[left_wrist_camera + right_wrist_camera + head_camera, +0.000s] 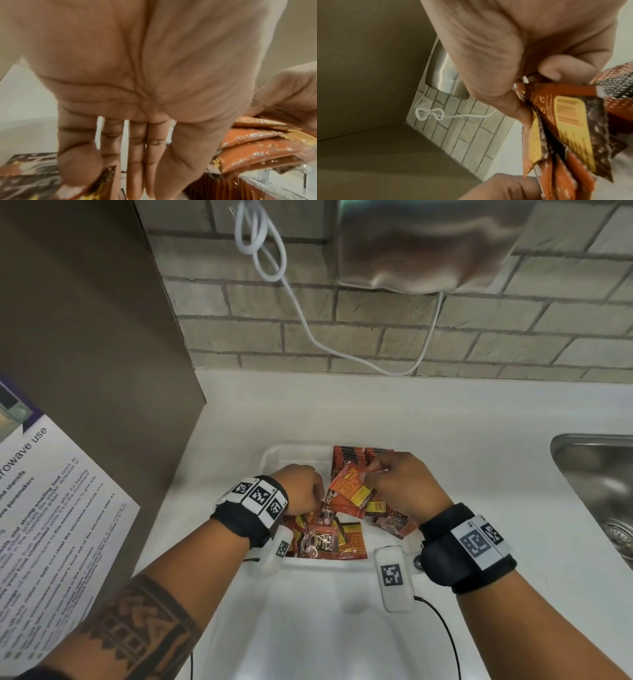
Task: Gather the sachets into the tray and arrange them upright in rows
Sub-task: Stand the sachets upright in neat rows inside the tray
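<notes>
A white tray [270, 453] sits on the white counter. Orange-brown sachets stand upright in a row [356, 455] at its back right; several loose sachets [346, 542] lie flat near its front. My right hand [373, 474] pinches a small bundle of sachets [349, 487] by their top edges over the tray's middle; the bundle [570, 128] hangs from thumb and fingers [551, 70]. My left hand [308, 491] points down into the tray just left of the bundle. Its fingers [135, 155] are straight and touch the loose sachets [104, 177]. The right hand's bundle [257, 148] is beside it.
A steel sink [596, 474] lies to the right. A brown cabinet panel [85, 320] with a microwave-use poster [51, 525] stands at the left. On the brick wall behind hang a white cable [308, 330] and a steel appliance [428, 244].
</notes>
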The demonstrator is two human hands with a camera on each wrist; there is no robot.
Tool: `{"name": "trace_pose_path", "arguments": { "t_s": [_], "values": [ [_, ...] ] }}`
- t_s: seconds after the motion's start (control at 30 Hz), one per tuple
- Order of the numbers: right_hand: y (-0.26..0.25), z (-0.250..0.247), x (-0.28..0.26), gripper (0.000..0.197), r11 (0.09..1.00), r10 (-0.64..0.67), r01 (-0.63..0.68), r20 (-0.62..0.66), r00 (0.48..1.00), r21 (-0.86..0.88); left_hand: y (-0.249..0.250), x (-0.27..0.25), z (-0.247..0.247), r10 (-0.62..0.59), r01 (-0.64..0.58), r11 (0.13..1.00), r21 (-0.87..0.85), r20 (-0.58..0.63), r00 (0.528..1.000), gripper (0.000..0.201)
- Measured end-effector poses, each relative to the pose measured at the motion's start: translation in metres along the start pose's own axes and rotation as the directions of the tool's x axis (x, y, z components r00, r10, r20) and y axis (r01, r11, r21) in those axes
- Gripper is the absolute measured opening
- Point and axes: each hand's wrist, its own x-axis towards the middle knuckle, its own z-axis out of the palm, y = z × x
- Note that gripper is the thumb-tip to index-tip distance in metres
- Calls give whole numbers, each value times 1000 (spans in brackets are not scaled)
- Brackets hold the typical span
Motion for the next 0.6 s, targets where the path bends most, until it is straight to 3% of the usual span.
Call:
{"name": "trace_pose_path", "arguments": {
  "t_s": [0.2, 0.23, 0.3, 0.37, 0.4, 0.5, 0.6],
  "values": [
    [0, -2, 1, 12, 993, 21, -19, -14, 1000, 114, 0, 1, -4, -27, 27, 1000, -8, -43, 999, 30],
    [0, -4, 2, 13, 989, 29, -26, -14, 999, 146, 0, 2, -9, -49, 42, 997, -69, -101, 994, 32],
    [-2, -8, 4, 13, 976, 42, -41, 2, 999, 215, 2, 1, -22, -172, 75, 917, -391, -221, 960, 29],
    [-5, -12, 6, 14, 959, 43, -52, 38, 998, 277, 6, -1, -32, -269, 43, 655, -754, -180, 946, 32],
    [-7, -14, 8, 15, 949, 44, -58, 53, 998, 309, 9, -2, -35, -255, 39, 514, -857, -110, 961, 41],
    [-16, -16, 11, 14, 893, 56, -81, 69, 996, 443, 18, -4, -35, -48, 60, 208, -976, 51, 998, 62],
    [-20, -12, 16, 11, 832, 82, -114, 83, 993, 544, 25, -2, -29, 49, 25, -86, -996, 21, 999, 51]
  ]
}}
